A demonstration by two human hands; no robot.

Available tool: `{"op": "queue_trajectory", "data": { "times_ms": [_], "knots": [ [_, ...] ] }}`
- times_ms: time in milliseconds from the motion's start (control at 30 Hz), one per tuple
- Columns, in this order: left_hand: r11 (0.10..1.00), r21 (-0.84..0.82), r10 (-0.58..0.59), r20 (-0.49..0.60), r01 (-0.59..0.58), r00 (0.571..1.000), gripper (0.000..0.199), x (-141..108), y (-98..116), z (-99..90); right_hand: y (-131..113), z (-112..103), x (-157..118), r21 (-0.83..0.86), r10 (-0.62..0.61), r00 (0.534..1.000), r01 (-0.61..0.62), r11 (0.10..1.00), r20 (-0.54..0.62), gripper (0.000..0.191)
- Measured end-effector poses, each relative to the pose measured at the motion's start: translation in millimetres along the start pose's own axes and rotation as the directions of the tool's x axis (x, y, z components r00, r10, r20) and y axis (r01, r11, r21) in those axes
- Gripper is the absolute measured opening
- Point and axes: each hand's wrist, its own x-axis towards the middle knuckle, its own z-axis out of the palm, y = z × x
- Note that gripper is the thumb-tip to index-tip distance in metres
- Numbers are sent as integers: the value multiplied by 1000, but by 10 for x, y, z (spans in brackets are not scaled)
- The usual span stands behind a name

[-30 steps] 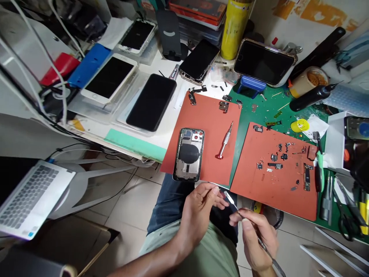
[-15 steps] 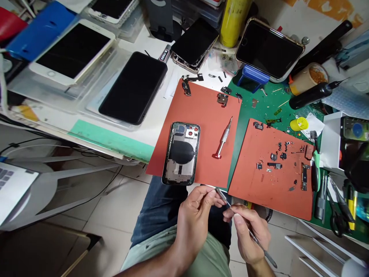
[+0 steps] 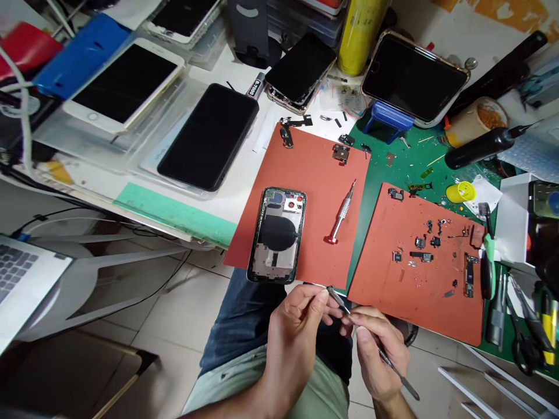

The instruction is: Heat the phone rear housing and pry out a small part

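My left hand (image 3: 301,326) pinches a small dark part (image 3: 336,298) between thumb and fingers, below the near edge of the left red mat (image 3: 323,169). Closed around a thin metal tool (image 3: 395,369) is my right hand (image 3: 379,346); the tool's tip reaches the small part. What exactly the part is cannot be made out. An opened phone housing (image 3: 277,233) lies on the left mat, its inside facing up. To its right rests a silver screwdriver (image 3: 343,212) with a red end.
Small phone parts (image 3: 421,256) lie scattered on the right red mat (image 3: 393,291). A black phone (image 3: 209,137) and a white phone (image 3: 124,84) are at the left. A yellow bottle (image 3: 360,35) stands behind. Scissors (image 3: 526,349) lie at the right edge.
The camera view has shifted slightly, so the table items appear a little further right and lower. Both hands keep their hold, with almost no visible movement.
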Motion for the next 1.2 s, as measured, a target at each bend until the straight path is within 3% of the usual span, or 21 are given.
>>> {"op": "queue_trajectory", "data": {
  "times_ms": [267,533,767,933,1067,1200],
  "knots": [
    [999,1,-33,34,33,999,27,3,110,-51,15,127,-41,57,68,994,-64,996,-90,30],
    [989,-139,-51,35,55,998,33,6,57,-49,-45,428,-25,378,231,947,-133,916,-226,23],
    [968,-237,-67,66,81,996,26,35,69,-54,54,491,0,612,355,916,-175,771,-185,19],
    [973,-216,-70,73,85,995,24,50,31,-91,33,583,-26,638,360,919,-180,749,-164,21],
    [988,-139,-54,109,69,993,26,56,36,-137,-86,432,-53,546,248,943,-92,833,-221,32],
    [998,20,-55,178,52,983,30,41,102,-208,-277,96,-41,358,137,955,-36,933,-262,72]
  ]
}}
